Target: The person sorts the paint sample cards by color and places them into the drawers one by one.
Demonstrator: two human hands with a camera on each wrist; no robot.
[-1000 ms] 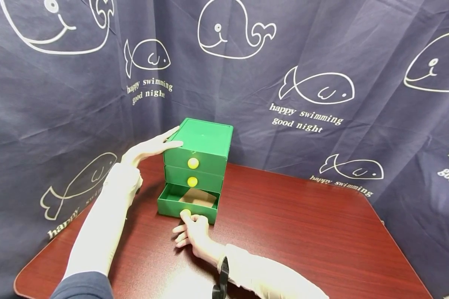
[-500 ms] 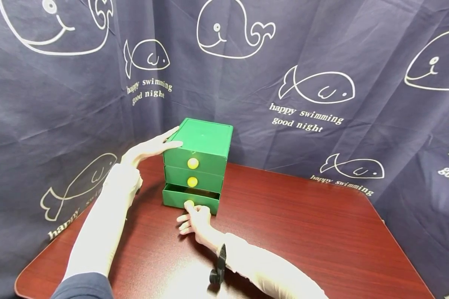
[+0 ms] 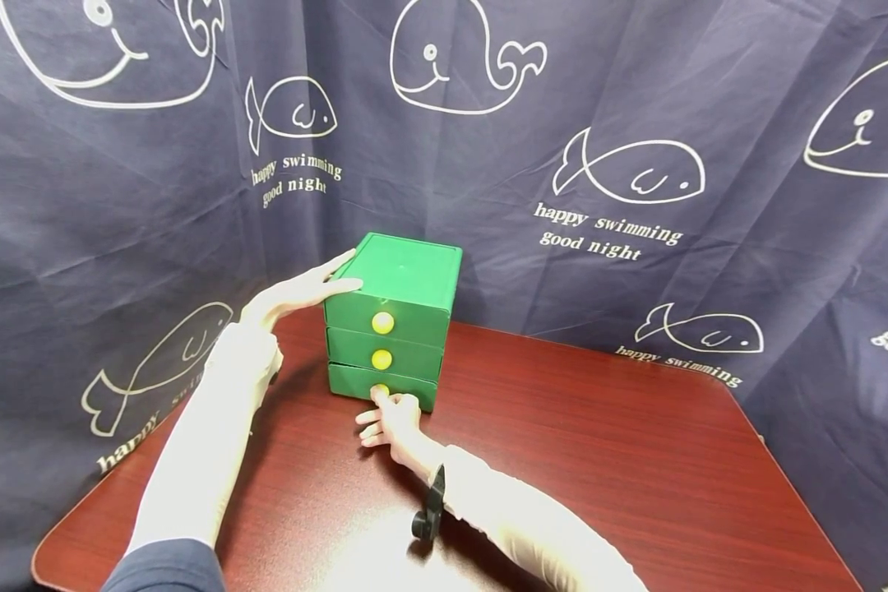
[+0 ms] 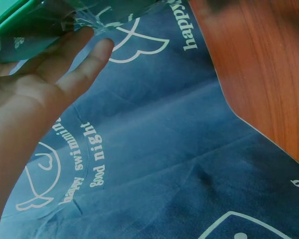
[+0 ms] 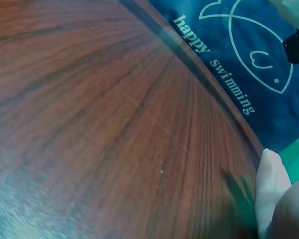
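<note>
A green drawer cabinet point(image 3: 407, 267) with three stacked drawers stands on the table. Each drawer front has a round yellow knob. The bottom drawer point(image 3: 351, 381) sits almost flush with those above, its inside hidden. My left hand point(image 3: 292, 296) rests along the cabinet's upper left edge, thumb on the top. In the left wrist view its fingers point(image 4: 84, 72) lie straight against the green side. My right hand point(image 3: 395, 423) presses its thumb against the bottom drawer's knob point(image 3: 381, 390), other fingers spread to the left. The right wrist view shows only the thumb side, by a green patch.
A reddish-brown table point(image 3: 599, 460) with rounded corners carries the cabinet. Behind it and at both sides hangs a dark blue curtain point(image 3: 488, 181) with white whale and fish drawings. A black camera point(image 3: 431, 510) is strapped on the right wrist.
The bottom drawer has slid in from well out to nearly flush, hiding the brown piece inside. My right hand has moved forward with the knob. The left hand has stayed in place.
</note>
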